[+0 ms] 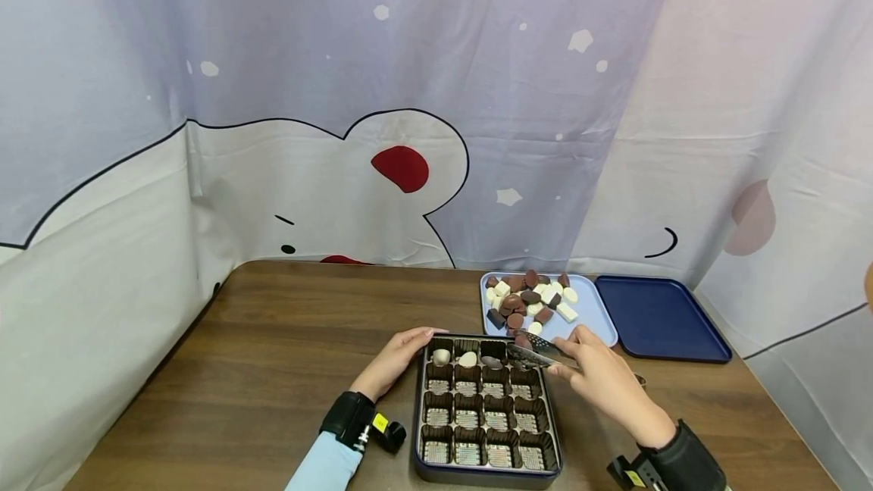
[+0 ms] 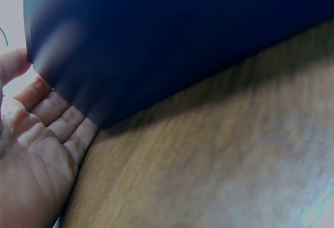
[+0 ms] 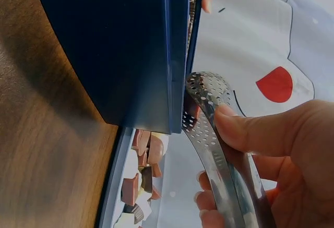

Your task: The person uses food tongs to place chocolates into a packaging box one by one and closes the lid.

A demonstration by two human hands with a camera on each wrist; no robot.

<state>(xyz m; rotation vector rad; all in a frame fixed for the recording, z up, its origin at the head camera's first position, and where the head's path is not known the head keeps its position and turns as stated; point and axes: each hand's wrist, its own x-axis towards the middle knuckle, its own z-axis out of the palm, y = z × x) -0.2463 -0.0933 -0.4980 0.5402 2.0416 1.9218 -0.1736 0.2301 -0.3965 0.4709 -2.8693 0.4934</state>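
Observation:
A dark blue box [image 1: 487, 479] with a divided insert stands on the table, its back row holding two white chocolates [image 1: 467, 359] and a darker one [image 1: 491, 362]. My left hand [image 1: 394, 361] rests at its back left corner; in the left wrist view the fingers [image 2: 51, 107] lie fairly straight against the edge. With my right hand [image 1: 600, 373] I grip perforated metal tongs [image 3: 224, 170]. Between their tips is a brown chocolate [image 3: 191, 107], right by the box's back right corner and above the last back-row compartment.
Behind the box a light blue tray [image 1: 593, 317] bears a pile of brown and white chocolates [image 1: 513, 301]. A dark blue lid or tray [image 1: 661, 318] lies to its right. The wooden table [image 1: 307, 324] meets a printed curtain [image 1: 307, 188] at the back.

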